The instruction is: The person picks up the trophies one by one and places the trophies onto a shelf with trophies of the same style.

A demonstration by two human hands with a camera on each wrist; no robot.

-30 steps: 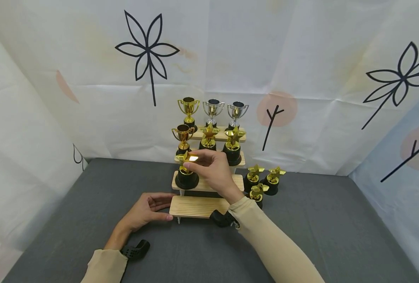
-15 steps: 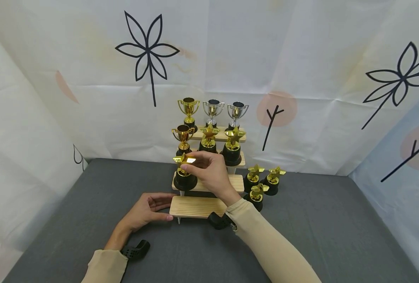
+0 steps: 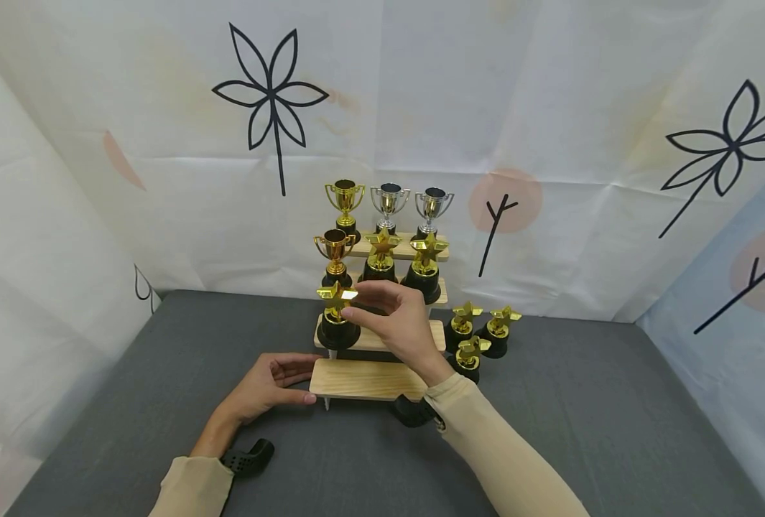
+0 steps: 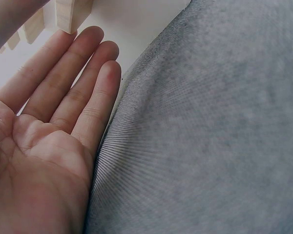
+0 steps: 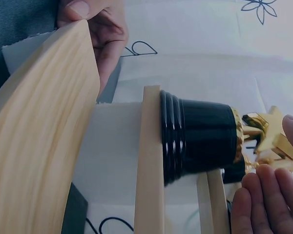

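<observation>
Standing star trophy (image 3: 335,317) beside right hand (image 3: 396,316)

The wooden display stand's lowest step (image 3: 363,378) offers a way in from the front — only the right sleeve (image 3: 495,441) hangs across its right end. On the next step up (image 3: 372,342), a gold star trophy (image 3: 337,317) bars the left end, with the right hand (image 3: 396,320) close beside it. Three gold star trophies (image 3: 475,346) crowd the stand's right side, the left hand (image 3: 264,390) its left — the grey tabletop (image 3: 615,402) leaves room beyond both.
</observation>
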